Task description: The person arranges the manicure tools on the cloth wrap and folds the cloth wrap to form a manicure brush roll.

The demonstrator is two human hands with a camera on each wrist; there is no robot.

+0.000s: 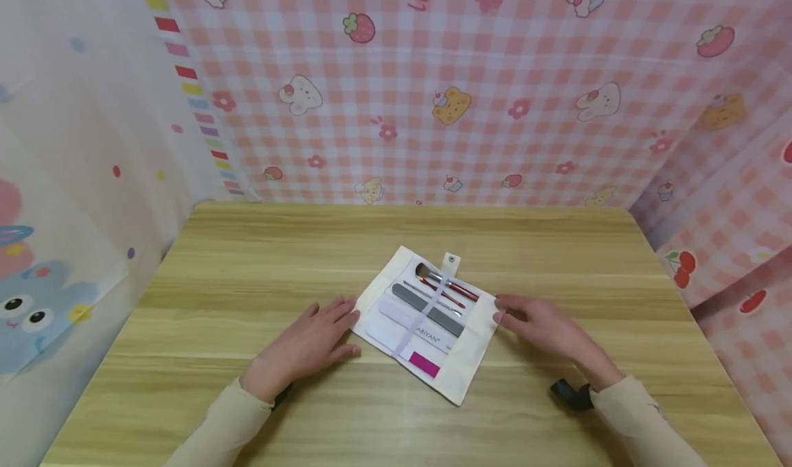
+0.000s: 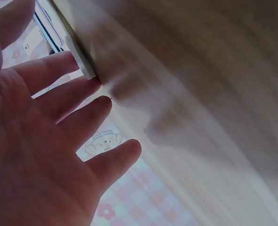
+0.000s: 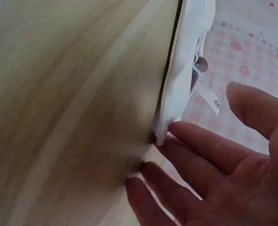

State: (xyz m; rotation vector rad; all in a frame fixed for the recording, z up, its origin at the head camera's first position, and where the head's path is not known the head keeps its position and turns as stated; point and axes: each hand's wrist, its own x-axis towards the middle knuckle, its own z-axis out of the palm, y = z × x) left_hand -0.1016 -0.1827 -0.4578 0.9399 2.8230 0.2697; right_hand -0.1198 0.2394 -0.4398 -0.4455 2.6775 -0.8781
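An unfolded cream cloth tool roll [image 1: 473,357] lies at an angle on the table. Under its elastic band sit a makeup brush [image 1: 454,286] with a red handle, a thin red tool [image 1: 454,303], a slim metal tool, a grey nail file [image 1: 427,311], pale files [image 1: 396,314] and a magenta block [image 1: 424,364]. My left hand [image 1: 312,343] touches the roll's left corner with extended fingers, thumb apart from it. At the right corner my right hand [image 1: 544,326] has its fingertips against the edge; its thumb stands away from the cloth in the right wrist view.
The wood-grain table [image 1: 278,247] reaches back to a pink checked curtain [image 1: 396,95]. A snap tab [image 1: 451,263] sticks out from the roll's far edge. A black wrist strap piece [image 1: 572,395] shows beside the right sleeve.
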